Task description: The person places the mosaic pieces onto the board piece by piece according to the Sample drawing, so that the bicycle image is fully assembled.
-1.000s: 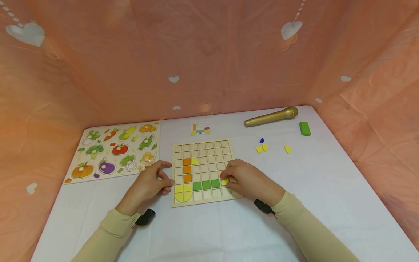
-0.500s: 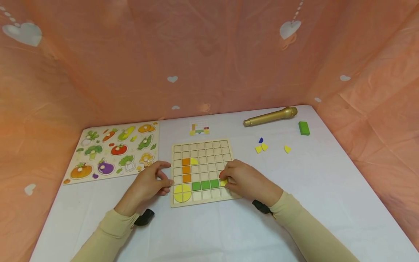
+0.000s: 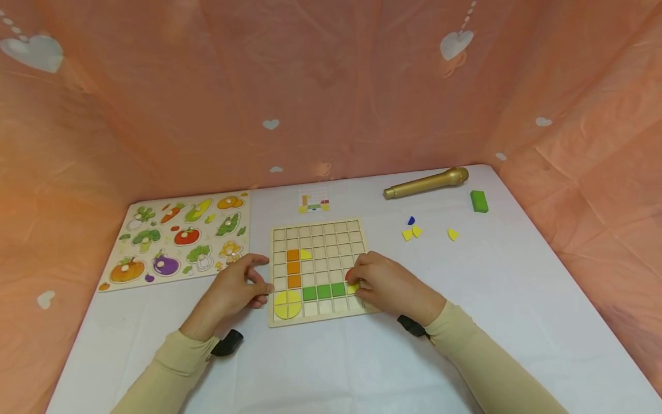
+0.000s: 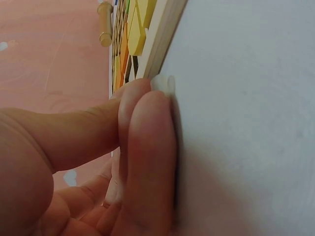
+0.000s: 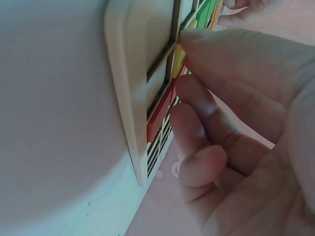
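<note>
A wooden grid board (image 3: 289,323) lies on the white table. Set in it are orange squares (image 3: 293,268), green squares (image 3: 323,292), a yellow quarter-circle near the upper orange square and yellow quarter-circles forming a disc (image 3: 281,311) at lower left. My right hand (image 3: 395,286) pinches a yellow piece (image 5: 177,61) between thumb and fingers at the right end of the green row. Red pieces (image 5: 161,109) sit in the grid beside it, mostly hidden by the fingers from above. At the board's left edge, my left hand (image 3: 235,293) rests with thumb and fingertips touching the rim.
A vegetable puzzle board (image 3: 178,275) lies to the left. Behind the grid is a small pattern card (image 3: 313,199). Toward the right are loose yellow pieces (image 3: 452,234), a blue piece (image 3: 411,220), a golden microphone (image 3: 426,184) and a green block (image 3: 479,201). A curtain (image 3: 331,86) hangs behind.
The head view has drifted slightly. Both hands stay almost in place, the right still pinching the yellow piece over the same part of the grid.
</note>
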A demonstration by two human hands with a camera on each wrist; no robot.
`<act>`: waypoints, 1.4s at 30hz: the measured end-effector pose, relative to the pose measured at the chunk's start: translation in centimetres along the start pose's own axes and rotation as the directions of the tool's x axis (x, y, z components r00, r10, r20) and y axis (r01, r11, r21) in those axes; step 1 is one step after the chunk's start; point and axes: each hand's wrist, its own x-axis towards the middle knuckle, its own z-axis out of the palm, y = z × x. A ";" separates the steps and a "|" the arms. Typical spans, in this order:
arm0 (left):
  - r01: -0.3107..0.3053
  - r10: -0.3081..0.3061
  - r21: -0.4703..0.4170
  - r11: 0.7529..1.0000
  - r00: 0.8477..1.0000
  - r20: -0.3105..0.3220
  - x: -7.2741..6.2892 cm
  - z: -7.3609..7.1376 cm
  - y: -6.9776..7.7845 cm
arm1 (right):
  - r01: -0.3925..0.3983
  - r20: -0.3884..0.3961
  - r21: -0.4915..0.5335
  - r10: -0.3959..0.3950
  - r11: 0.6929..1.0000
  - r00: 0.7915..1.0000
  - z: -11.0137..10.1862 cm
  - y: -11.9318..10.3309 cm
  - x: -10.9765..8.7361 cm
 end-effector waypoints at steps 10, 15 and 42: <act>0.008 -0.008 0.003 1.000 1.000 -0.003 0.0 0.0 0.0 | -0.007 0.007 -0.005 0.007 1.000 1.000 -0.1 -0.1 0.0; 0.017 -0.017 -0.001 1.000 1.000 -0.006 -0.1 0.1 0.0 | -0.005 0.010 -0.015 0.005 1.000 1.000 -0.1 -0.2 0.1; 0.013 -0.013 0.008 1.000 1.000 -0.001 -0.1 0.0 0.0 | -0.032 -0.011 0.012 0.032 0.999 0.999 -0.6 0.1 0.0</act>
